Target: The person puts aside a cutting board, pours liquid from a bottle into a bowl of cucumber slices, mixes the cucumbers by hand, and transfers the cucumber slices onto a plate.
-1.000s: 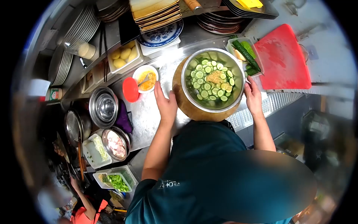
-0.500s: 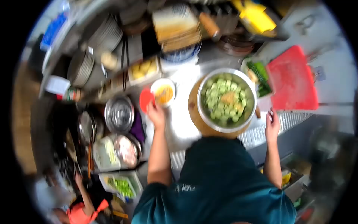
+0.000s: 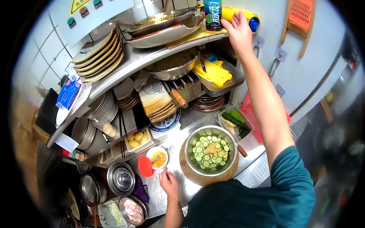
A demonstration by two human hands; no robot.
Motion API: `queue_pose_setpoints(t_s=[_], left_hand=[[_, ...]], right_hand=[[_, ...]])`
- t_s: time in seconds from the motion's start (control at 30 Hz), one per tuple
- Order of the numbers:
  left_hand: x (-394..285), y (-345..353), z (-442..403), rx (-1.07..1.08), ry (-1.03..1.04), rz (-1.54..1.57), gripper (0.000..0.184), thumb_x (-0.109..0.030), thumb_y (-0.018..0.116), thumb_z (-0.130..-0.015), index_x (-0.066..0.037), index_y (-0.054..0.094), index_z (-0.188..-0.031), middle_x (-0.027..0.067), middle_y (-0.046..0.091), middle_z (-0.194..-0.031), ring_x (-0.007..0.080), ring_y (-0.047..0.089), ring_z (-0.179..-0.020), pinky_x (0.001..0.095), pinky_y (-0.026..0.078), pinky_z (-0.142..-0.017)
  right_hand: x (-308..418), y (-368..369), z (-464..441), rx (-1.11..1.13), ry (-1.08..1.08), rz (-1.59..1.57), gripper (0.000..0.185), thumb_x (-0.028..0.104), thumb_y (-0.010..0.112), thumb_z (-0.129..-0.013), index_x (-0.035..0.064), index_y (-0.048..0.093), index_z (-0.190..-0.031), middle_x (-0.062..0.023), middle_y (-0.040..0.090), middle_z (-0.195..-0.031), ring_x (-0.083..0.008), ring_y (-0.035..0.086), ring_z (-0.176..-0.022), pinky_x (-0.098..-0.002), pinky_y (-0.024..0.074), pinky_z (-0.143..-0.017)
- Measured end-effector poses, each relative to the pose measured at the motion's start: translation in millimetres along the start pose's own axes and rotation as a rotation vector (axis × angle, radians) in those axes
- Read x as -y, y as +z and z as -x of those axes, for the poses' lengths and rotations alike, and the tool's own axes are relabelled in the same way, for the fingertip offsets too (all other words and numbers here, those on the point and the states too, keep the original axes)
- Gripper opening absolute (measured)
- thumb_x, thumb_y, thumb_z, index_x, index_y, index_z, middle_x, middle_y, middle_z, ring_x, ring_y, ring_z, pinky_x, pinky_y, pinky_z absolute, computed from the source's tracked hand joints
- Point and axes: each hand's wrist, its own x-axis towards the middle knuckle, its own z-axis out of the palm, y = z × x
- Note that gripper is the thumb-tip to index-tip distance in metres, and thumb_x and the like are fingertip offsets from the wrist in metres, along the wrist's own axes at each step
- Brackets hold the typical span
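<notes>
My right hand (image 3: pixel 240 31) is raised to the upper shelf, its fingers apart and holding nothing, close beside a dark bottle (image 3: pixel 213 15) with a blue-green label. My left hand (image 3: pixel 169 184) hovers over the counter with loosely bent, parted fingers and nothing in them. Near its fingertips are a red lid (image 3: pixel 145 166) and a white bowl (image 3: pixel 164 154) of orange-yellow chopped seasoning with a spoon in it. A steel bowl (image 3: pixel 189 159) holds sliced cucumber topped with a light brown minced heap. It rests on a round wooden board (image 3: pixel 184 173).
Behind the steel bowl stands a clear container (image 3: pixel 249 131) of whole cucumbers. A knife handle (image 3: pixel 242 151) sticks out beside the bowl. Plate stacks (image 3: pixel 97 57) and a large pan (image 3: pixel 171 68) crowd the shelves. Steel bowls (image 3: pixel 121 178) and a bowl of raw meat (image 3: pixel 133 211) stand at left.
My right hand has risen from beside the steel bowl to the upper shelf. My left hand has let go of the red lid and drawn back. The view has tilted up.
</notes>
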Motion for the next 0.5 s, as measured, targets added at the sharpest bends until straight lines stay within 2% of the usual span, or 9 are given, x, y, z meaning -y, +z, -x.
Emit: queue_pose_setpoints(t_s=[0.07,0.13,0.2,0.27,0.33,0.37,0.43,0.47,0.5], left_hand=[[9.4,-11.5,28.9,-0.015,0.024,-0.050,0.024,0.003,0.059,-0.093,0.007,0.069,-0.115,0.0176,0.058,-0.085,0.0318,0.059,-0.075,0.0418,0.049,-0.070],[10.2,-22.1,54.9,-0.031,-0.065,-0.040,0.023,0.003,0.059,-0.093,0.006,0.070,-0.112,0.0167,0.058,-0.082,0.0312,0.058,-0.072,0.0404,0.048,-0.067],[11.6,-29.8,78.7,-0.037,-0.156,-0.030,0.022,0.003,0.059,-0.093,0.006,0.070,-0.112,0.0166,0.058,-0.082,0.0308,0.058,-0.072,0.0396,0.048,-0.066],[8.9,-34.6,93.0,-0.049,-0.194,-0.044,0.021,0.002,0.059,-0.093,0.006,0.070,-0.111,0.0170,0.059,-0.082,0.0310,0.059,-0.072,0.0395,0.048,-0.066],[6.0,-39.2,102.9,-0.059,-0.194,-0.085,0.020,0.002,0.059,-0.094,0.006,0.070,-0.110,0.0180,0.059,-0.083,0.0319,0.059,-0.073,0.0399,0.049,-0.067],[10.9,-38.6,108.2,-0.064,-0.177,-0.129,0.020,0.000,0.059,-0.095,0.006,0.070,-0.110,0.0194,0.061,-0.086,0.0335,0.060,-0.076,0.0410,0.050,-0.070],[13.1,-40.3,115.0,-0.039,-0.214,-0.138,0.021,0.000,0.057,-0.095,0.005,0.069,-0.112,0.0199,0.061,-0.089,0.0343,0.062,-0.082,0.0412,0.051,-0.074],[12.4,-39.0,116.4,-0.031,-0.255,-0.130,0.021,0.000,0.057,-0.095,0.005,0.069,-0.112,0.0198,0.062,-0.090,0.0345,0.062,-0.082,0.0407,0.051,-0.075],[6.2,-39.0,114.6,-0.030,-0.241,-0.133,0.021,0.000,0.057,-0.096,0.005,0.070,-0.112,0.0196,0.062,-0.090,0.0344,0.062,-0.083,0.0404,0.051,-0.076]], right_hand=[[-16.2,12.6,-56.3,0.237,0.205,0.263,0.096,0.028,0.088,-0.080,-0.0135,0.035,-0.148,-0.0320,0.051,-0.147,-0.0376,0.058,-0.131,-0.0410,0.0468,-0.113],[-29.4,30.9,-78.5,0.273,0.346,0.265,0.097,0.027,0.091,-0.074,-0.0098,0.036,-0.146,-0.0310,0.056,-0.140,-0.0350,0.064,-0.121,-0.0426,0.0534,-0.105],[-32.9,36.1,-81.4,0.296,0.503,0.039,0.093,0.025,0.095,-0.070,-0.0022,0.042,-0.142,-0.0222,0.066,-0.120,-0.0267,0.069,-0.107,-0.0437,0.0608,-0.086],[-63.1,37.5,-90.6,0.410,0.441,-0.069,0.087,0.027,0.096,-0.069,-0.0024,0.049,-0.137,-0.0187,0.068,-0.116,-0.0262,0.070,-0.106,-0.0423,0.0618,-0.085],[-49.0,27.2,-84.0,0.335,0.383,0.068,0.073,0.034,0.093,-0.073,-0.0020,0.058,-0.127,-0.0164,0.071,-0.109,-0.0245,0.072,-0.094,-0.0378,0.0616,-0.080],[-22.7,17.9,-74.0,0.332,0.470,0.006,0.066,0.035,0.092,-0.077,0.0006,0.060,-0.122,-0.0142,0.070,-0.104,-0.0215,0.072,-0.088,-0.0358,0.0619,-0.075],[39.2,-6.3,-53.1,0.276,0.227,0.349,0.062,0.033,0.080,-0.082,-0.0017,0.062,-0.131,-0.0205,0.073,-0.105,-0.0255,0.072,-0.084,-0.0407,0.0590,-0.072],[124.3,-22.7,-25.1,0.425,0.400,0.354,0.059,0.030,0.079,-0.082,-0.0035,0.062,-0.126,-0.0198,0.071,-0.107,-0.0247,0.071,-0.090,-0.0390,0.0585,-0.076],[102.2,-32.4,-11.5,0.343,0.255,0.270,0.060,0.031,0.079,-0.082,-0.0037,0.061,-0.127,-0.0186,0.071,-0.104,-0.0254,0.071,-0.090,-0.0400,0.0582,-0.076]])
